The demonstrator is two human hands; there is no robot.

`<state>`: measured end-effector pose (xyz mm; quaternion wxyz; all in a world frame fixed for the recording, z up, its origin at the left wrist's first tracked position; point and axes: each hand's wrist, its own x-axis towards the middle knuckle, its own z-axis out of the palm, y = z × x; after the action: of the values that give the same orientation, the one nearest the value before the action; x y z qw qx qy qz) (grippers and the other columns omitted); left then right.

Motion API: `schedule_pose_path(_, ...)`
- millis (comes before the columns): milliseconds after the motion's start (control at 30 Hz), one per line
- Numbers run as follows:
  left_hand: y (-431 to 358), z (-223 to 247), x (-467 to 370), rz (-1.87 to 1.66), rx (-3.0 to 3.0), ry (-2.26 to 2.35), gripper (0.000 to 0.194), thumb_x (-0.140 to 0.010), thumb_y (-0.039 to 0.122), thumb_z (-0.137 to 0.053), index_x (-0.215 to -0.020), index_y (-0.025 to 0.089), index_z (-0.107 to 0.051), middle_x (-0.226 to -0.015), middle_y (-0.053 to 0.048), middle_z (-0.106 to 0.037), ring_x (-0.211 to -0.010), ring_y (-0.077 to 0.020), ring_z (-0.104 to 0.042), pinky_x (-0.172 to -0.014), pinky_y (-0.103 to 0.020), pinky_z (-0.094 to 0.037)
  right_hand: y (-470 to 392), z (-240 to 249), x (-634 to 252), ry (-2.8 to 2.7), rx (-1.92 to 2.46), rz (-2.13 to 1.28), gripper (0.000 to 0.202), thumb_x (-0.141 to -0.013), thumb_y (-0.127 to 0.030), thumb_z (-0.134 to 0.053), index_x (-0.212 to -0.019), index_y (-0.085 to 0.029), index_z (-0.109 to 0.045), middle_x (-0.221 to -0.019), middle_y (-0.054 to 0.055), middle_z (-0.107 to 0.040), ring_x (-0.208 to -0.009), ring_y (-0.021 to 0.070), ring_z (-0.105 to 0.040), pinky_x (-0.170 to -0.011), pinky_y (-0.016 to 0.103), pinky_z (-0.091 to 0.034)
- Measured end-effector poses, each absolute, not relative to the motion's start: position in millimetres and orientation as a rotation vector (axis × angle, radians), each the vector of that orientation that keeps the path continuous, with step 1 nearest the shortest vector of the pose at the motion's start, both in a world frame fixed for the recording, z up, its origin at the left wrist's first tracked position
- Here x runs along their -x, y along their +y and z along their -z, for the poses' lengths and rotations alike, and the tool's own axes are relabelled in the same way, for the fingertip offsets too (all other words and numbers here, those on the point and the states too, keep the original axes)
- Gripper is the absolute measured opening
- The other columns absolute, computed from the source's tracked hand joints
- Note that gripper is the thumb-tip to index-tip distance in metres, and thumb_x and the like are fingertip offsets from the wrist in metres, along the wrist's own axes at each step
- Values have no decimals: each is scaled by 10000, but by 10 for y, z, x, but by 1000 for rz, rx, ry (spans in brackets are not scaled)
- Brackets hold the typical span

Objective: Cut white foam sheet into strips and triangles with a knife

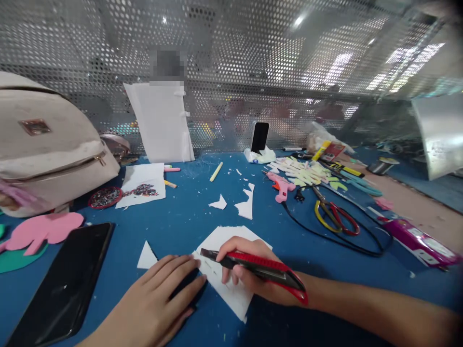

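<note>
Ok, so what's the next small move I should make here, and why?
I'd probably shift your left hand a little farther back before any cut: your right hand grips the red utility knife, and its blade end points toward your left fingertips, which sit close by at the edge of the white piece.

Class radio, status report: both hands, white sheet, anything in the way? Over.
Right hand gripping red utility knife, blade over white sheet. Left hand at sheet's left edge, fingertips near blade. White triangular scrap beside left hand.
</note>
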<state>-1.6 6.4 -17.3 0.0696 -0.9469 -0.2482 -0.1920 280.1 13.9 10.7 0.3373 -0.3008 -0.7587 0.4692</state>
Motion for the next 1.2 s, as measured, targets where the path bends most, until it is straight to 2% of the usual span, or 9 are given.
schedule_pose_path(133,100,84,66,478,2772,-625,410,-1081,246,-360,-1375,269,-646,-1361,-37,-691,-1246,-231,-624,-1047,-371,-495,140,-56,-2786,-1979,759,-1169,256,-968,-296,-555,-1175,-156,-610,-880,88,-750,-718,160,-695,-652,263,-534)
schedule_pose_path(267,140,50,75,453,2739,-603,413,-1089,253,-352,-1362,279,-661,-1366,-29,-696,-1239,-218,-643,-1041,-345,-518,142,1,-2779,-2108,731,-1030,305,-884,-165,-546,-1188,-192,-562,-826,37,-737,-609,129,-641,-573,229,-477)
schedule_pose_path(533,177,107,118,437,2731,-596,413,-1065,293,-416,-1430,305,-610,-1405,-21,-674,-1262,-222,-639,-1037,-350,-530,147,75,-2735,-2275,776,-739,318,-839,-173,-513,-1152,-227,-509,-669,-41,-590,-487,121,-510,-512,240,-403)
schedule_pose_path(600,171,127,139,394,2744,-592,444,-1039,292,-458,-1469,302,-570,-1446,-20,-644,-1299,-230,-611,-1074,-363,-503,150,81,-2738,-2276,770,-748,334,-833,-157,-513,-1159,-229,-497,-639,-60,-552,-471,117,-484,-507,237,-395)
schedule_pose_path(667,156,178,136,380,2763,-585,451,-1035,289,-468,-1476,303,-560,-1464,-13,-629,-1337,-222,-575,-1176,-379,-395,150,83,-2753,-2270,759,-790,342,-837,-148,-509,-1169,-230,-486,-610,-78,-516,-442,109,-444,-491,231,-382)
schedule_pose_path(800,123,292,74,673,2748,-716,413,-1097,288,-343,-1309,330,-694,-1345,14,-706,-1298,-180,-584,-1282,-392,-149,134,86,-2784,-2279,773,-850,324,-853,-175,-498,-1169,-242,-482,-612,-64,-521,-439,118,-449,-489,247,-395)
schedule_pose_path(867,123,277,57,745,2743,-745,417,-1108,314,-334,-1248,326,-726,-1299,19,-730,-1260,-170,-606,-1280,-368,-150,121,92,-2781,-2281,781,-868,340,-838,-170,-497,-1169,-247,-480,-624,-53,-546,-439,122,-465,-490,251,-402)
schedule_pose_path(1033,163,89,78,482,2781,-618,356,-1074,309,-452,-1367,299,-653,-1371,-1,-695,-1278,-192,-610,-1196,-331,-328,105,143,-2746,-2245,737,-796,388,-768,-150,-517,-1141,-248,-476,-679,-42,-597,-481,129,-534,-542,245,-448)
schedule_pose_path(1200,148,97,29,644,2812,-723,356,-1102,357,-408,-1282,325,-713,-1302,15,-733,-1246,-168,-622,-1268,-329,-164,114,173,-2763,-2273,714,-825,349,-833,-173,-527,-1170,-244,-475,-650,-64,-592,-428,104,-462,-500,216,-405)
